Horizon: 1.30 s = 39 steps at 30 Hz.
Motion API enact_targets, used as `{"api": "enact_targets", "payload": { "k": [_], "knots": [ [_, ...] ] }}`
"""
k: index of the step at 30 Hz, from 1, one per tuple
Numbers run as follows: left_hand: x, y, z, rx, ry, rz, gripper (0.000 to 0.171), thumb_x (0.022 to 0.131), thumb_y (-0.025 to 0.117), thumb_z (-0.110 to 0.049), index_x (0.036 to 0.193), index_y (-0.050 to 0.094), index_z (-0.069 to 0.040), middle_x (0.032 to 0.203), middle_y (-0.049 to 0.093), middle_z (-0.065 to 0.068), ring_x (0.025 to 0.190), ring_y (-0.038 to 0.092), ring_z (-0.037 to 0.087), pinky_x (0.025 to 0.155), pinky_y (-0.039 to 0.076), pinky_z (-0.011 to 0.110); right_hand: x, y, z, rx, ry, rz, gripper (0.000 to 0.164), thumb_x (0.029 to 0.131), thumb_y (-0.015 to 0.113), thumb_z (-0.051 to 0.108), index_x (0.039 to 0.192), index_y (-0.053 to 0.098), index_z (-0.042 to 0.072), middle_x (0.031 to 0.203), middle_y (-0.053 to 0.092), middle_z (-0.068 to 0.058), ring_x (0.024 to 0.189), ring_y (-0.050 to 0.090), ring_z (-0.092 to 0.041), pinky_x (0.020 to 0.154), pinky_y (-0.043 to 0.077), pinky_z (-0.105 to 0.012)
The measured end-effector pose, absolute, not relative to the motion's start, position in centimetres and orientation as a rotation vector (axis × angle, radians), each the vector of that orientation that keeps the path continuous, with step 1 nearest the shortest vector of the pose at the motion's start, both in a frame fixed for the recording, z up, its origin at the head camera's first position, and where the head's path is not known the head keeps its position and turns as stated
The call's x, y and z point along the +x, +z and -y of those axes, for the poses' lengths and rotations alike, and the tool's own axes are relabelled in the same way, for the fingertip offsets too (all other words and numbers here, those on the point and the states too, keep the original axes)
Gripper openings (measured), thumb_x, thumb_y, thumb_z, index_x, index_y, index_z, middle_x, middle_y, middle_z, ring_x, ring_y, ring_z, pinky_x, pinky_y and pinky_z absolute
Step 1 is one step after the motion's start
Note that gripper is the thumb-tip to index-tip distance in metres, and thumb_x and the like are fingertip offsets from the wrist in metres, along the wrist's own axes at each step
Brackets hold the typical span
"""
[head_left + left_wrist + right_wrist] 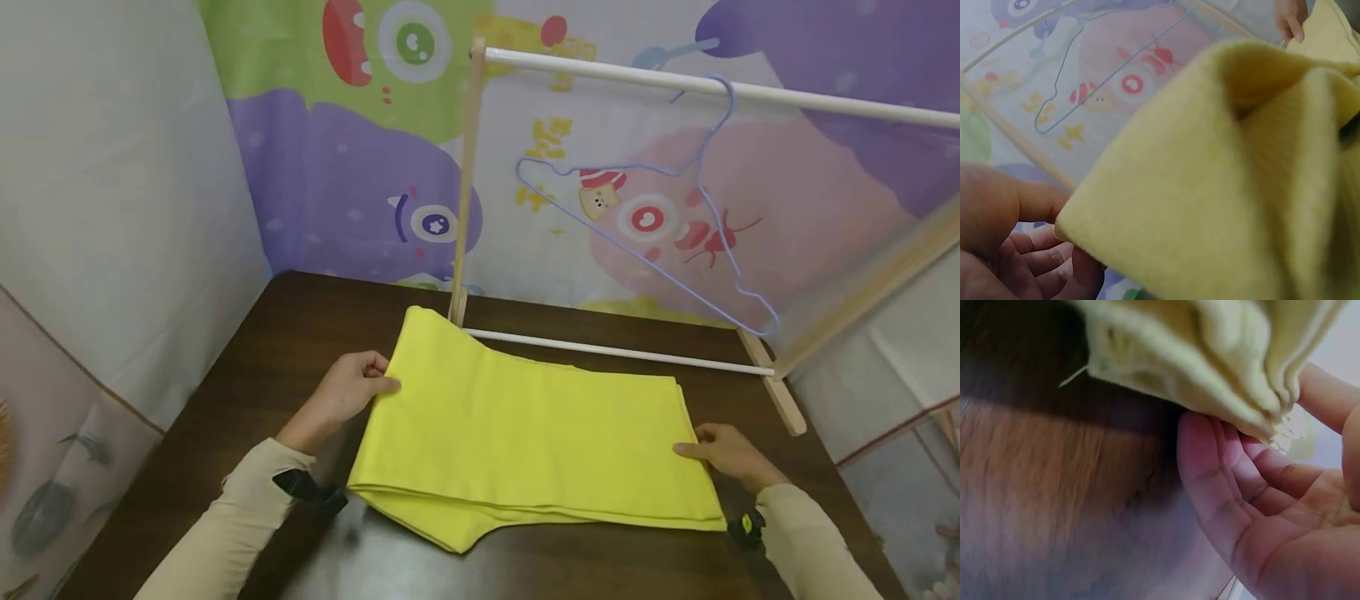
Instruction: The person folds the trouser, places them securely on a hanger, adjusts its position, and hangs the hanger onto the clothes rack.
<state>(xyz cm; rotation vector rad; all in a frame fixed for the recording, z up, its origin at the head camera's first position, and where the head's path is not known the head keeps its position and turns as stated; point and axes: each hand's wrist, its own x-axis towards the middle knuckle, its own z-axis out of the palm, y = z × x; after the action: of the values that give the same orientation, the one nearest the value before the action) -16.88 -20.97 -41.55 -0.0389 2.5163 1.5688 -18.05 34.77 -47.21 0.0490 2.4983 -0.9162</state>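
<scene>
A pair of yellow trousers (540,442), folded over into layers, spans the space between my two hands above the dark table. My left hand (348,392) pinches the left edge between thumb and fingers; in the left wrist view the near corner of the cloth (1147,206) lies in that grip. At the opposite end my right hand (727,454) pinches the stacked right edge, thumb on top and fingers underneath. The right wrist view shows several cloth layers (1210,362) held there, with a loose thread (1074,376) at one corner.
Behind the trousers stands a wooden rack with a white top rail (600,68) and a lower white rail (600,348). A blue wire hanger (630,242) hangs from the top rail. A cartoon-printed cloth (360,175) covers the back; the table (247,375) is dark wood.
</scene>
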Motion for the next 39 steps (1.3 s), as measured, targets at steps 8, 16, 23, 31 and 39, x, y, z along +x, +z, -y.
{"api": "enact_targets", "payload": {
  "k": [8,16,23,31,39],
  "knots": [
    [-17.3,-42.4,23.6,-0.096,1.56,-2.509,0.023,0.089,0.066,-0.014,0.102,0.06,0.005,0.078,0.061,0.002,0.071,0.054,0.014,0.067,0.044,0.031,-18.3,-47.7,-33.1,0.014,-0.924,-2.522,0.065,0.092,0.065,0.042,0.124,0.048,-0.012,0.092,0.058,-0.011,0.078,0.052,-0.021,0.066,0.046,-0.034],
    [-18.1,-43.9,25.1,-0.146,1.536,-2.461,0.026,0.09,0.065,-0.017,0.103,0.059,0.005,0.081,0.062,0.002,0.071,0.055,0.015,0.068,0.045,0.034,-18.4,-48.3,-32.6,0.012,-0.986,-2.539,0.06,0.091,0.067,0.037,0.121,0.048,-0.011,0.082,0.054,-0.006,0.072,0.051,-0.019,0.064,0.046,-0.033],
    [-18.3,-46.4,25.7,-0.213,1.434,-2.445,0.025,0.089,0.067,-0.014,0.103,0.058,0.005,0.083,0.062,0.006,0.068,0.057,0.015,0.062,0.051,0.03,-18.3,-48.7,-32.5,0.04,-1.003,-2.54,0.058,0.091,0.068,0.037,0.119,0.048,-0.009,0.081,0.052,-0.005,0.071,0.05,-0.019,0.063,0.046,-0.033],
    [-17.9,-48.3,25.8,-0.216,1.224,-2.503,0.024,0.092,0.065,-0.015,0.102,0.054,0.004,0.088,0.056,0.011,0.072,0.054,0.018,0.061,0.051,0.03,-18.3,-48.7,-32.5,0.042,-0.999,-2.546,0.058,0.092,0.067,0.037,0.12,0.047,-0.01,0.083,0.05,-0.005,0.07,0.049,-0.017,0.061,0.044,-0.032],
    [-18.1,-48.5,26.0,-0.186,1.117,-2.576,0.028,0.092,0.066,-0.02,0.102,0.055,0.003,0.086,0.053,0.01,0.072,0.049,0.02,0.061,0.042,0.029,-18.4,-49.2,-32.5,0.057,-1.014,-2.551,0.055,0.091,0.068,0.037,0.116,0.049,-0.008,0.083,0.048,-0.004,0.071,0.048,-0.017,0.06,0.044,-0.03]
  ]
}}
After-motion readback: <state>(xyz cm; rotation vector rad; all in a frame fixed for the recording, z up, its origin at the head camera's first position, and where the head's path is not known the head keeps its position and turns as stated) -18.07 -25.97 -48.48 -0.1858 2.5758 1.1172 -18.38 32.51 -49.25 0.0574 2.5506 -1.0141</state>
